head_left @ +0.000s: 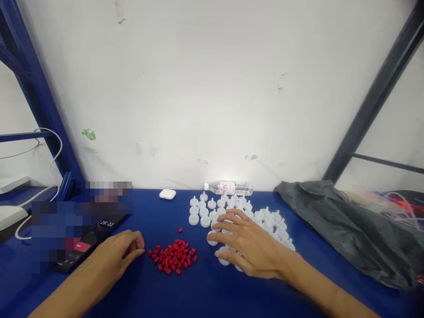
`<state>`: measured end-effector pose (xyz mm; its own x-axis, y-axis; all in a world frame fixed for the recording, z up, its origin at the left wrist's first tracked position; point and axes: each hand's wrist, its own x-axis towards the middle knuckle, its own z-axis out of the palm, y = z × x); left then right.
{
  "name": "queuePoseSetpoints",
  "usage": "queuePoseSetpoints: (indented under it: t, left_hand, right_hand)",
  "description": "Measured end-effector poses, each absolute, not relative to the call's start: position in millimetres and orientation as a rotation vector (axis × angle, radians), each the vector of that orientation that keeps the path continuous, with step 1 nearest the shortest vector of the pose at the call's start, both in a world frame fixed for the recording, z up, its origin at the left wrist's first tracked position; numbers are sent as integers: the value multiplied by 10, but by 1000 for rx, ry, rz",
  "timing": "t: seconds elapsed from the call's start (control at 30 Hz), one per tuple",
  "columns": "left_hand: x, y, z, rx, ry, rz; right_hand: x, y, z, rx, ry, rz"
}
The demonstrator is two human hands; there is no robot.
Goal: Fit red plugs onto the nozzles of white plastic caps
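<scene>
My forearms (321, 282) are angling inward: left hand (121, 251) half-curled, contents unclear, left of red pieces (175, 257); right hand (247, 247) splayed, ungripping, over white caps (194, 219); both groups probably sitting near for reach.

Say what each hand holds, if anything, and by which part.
No hold is visible. The right hand spreads over white spouted caps; the left hand curls beside red cylindrical pieces, its palm hidden.
</scene>
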<state>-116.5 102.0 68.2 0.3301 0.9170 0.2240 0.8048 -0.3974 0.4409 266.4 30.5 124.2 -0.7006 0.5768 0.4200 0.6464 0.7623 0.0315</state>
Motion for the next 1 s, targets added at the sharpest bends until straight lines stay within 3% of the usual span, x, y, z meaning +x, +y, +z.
queuePoseSetpoints:
  t: [0.2, 0.3, 0.5, 0.63, 1.0]
  left_hand:
    - [-1088, 967, 906, 2303, 1609, 666]
    - [-951, 906, 1046, 2221, 1661, 870]
    - [-450, 623, 1184, 2057, 1434, 1182]
    - [-162, 464, 1109, 1863, 1237, 1037]
    - [12, 387, 840, 1729, 1060, 1049]
  right_hand:
    - [2650, 312, 1139, -1067, -2552, -128]
    - [2653, 327, 1131, -1087, -2568, -77]
    - [2598, 287, 1144, -872, -2432, -301]
    - [2493, 211, 1144, -694, -2348, -444]
    - [2402, 186, 1034, -571, -2365, -479]
